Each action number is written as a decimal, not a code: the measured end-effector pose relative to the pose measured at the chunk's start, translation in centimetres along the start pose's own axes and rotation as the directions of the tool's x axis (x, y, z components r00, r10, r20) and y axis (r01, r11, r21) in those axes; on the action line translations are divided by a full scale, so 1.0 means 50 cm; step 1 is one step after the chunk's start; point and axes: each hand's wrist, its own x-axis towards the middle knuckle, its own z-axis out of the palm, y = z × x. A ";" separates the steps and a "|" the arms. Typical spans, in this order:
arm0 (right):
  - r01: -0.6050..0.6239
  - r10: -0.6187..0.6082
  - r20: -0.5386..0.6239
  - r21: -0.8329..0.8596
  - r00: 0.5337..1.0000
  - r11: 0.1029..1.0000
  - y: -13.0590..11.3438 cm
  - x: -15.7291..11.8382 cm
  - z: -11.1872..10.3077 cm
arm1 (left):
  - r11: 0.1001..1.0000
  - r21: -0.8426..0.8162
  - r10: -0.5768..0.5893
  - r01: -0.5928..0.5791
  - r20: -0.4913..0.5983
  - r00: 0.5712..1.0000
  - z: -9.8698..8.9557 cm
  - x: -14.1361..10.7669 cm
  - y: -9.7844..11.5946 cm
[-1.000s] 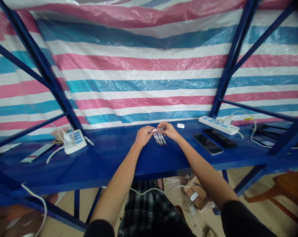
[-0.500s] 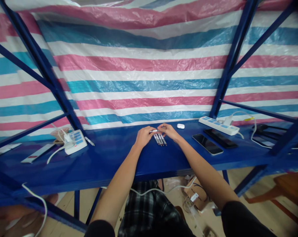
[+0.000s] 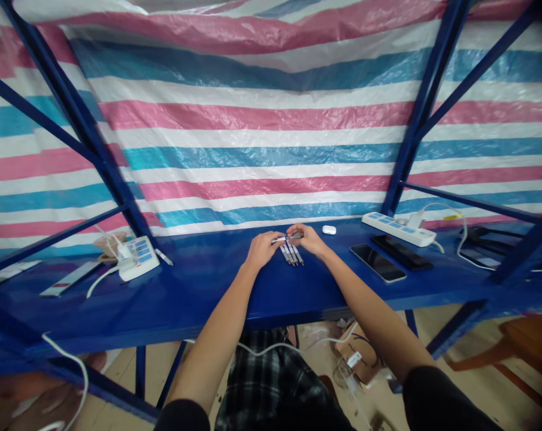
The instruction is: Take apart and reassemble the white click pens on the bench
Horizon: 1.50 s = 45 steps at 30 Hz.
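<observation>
The left grip (image 3: 262, 248) and right grip (image 3: 311, 240) are both closed, fingertips pinching 1 white-and-gray pen (image 3: 280, 239) that lies sideways between them, above the table (image 3: 199, 287). Just below the 2 grips, 4 other pens (image 3: 292, 254) rest side by side. Right of the right grip are a small white case (image 3: 329, 230), a phone (image 3: 378, 263) and, farther out, a power strip (image 3: 399, 229).
</observation>
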 end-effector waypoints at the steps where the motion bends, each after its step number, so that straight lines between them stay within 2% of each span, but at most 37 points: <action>1: -0.009 0.009 -0.005 0.004 1.000 1.000 0.000 0.000 0.000 | 1.000 -0.005 0.004 -0.004 0.003 1.000 0.000 0.000 0.001; 6: -0.060 0.060 0.031 0.008 0.998 0.998 0.001 -0.001 0.001 | 1.000 -0.008 0.005 -0.004 0.028 1.000 -0.005 -0.001 0.011; 12: 0.051 -0.051 -0.043 -0.010 0.998 0.999 0.006 0.005 -0.008 | 0.997 0.005 -0.075 0.075 0.073 0.995 -0.010 -0.004 0.021; 16: 0.101 -0.100 -0.101 0.003 0.990 0.995 0.003 0.006 -0.013 | 0.996 0.034 -0.082 0.081 0.043 0.996 -0.012 -0.004 0.018; 24: 0.089 -0.074 -0.168 0.083 0.983 0.993 -0.020 -0.003 -0.021 | 0.994 0.028 -0.102 0.102 0.011 0.995 -0.019 -0.004 0.003; 34: 0.047 -0.024 -0.176 0.127 0.984 0.991 -0.029 -0.006 -0.026 | 0.997 -0.006 -0.081 0.081 0.001 0.997 -0.020 -0.003 -0.004; 39: 0.094 -0.072 -0.161 0.132 0.984 0.987 -0.025 -0.003 -0.028 | 0.996 -0.042 -0.083 0.083 -0.001 0.997 -0.019 -0.002 -0.004; 42: 0.148 -0.134 -0.156 0.079 0.979 0.986 -0.024 -0.002 -0.028 | 0.994 -0.067 -0.084 0.083 0.000 0.996 -0.018 -0.001 -0.007; 45: 0.210 -0.221 -0.163 -0.080 0.962 0.974 -0.028 -0.005 -0.028 | 0.993 -0.081 -0.088 0.088 0.001 0.996 -0.016 -0.001 -0.011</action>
